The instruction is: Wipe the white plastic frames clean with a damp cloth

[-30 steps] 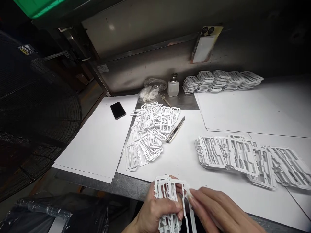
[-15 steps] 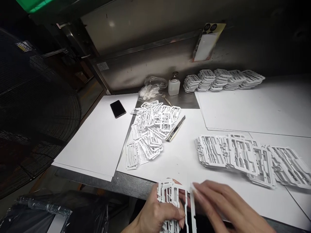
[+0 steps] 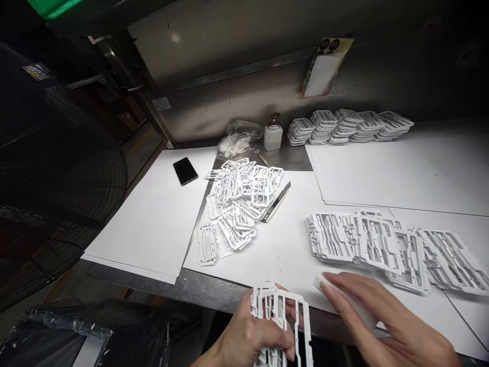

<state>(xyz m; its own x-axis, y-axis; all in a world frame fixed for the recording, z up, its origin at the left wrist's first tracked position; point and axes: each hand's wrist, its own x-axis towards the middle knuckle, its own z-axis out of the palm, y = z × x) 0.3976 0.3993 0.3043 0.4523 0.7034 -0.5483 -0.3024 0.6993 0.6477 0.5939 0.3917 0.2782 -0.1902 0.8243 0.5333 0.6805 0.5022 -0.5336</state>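
At the bottom centre, my left hand is closed around a stack of thin white plastic frames, its thumb pressed over the front. One frame sticks out to the right of the others. My right hand is apart from the stack, to its right. Its thumb and forefinger pinch a small soft-looking white piece, whose kind I cannot make out. Beyond that hand lie overlapping piles of similar frames on white sheets. The lower part of the held stack is cut off by the picture's edge.
A loose heap of white frames lies left of centre beside a dark slim tool. Neat stacks line the back. A pump bottle, plastic bag and phone are behind. A fan cage stands left.
My right hand has moved away from the held stack toward the right, and the white piece at its fingertips now shows. My left hand with the frames has shifted slightly right.
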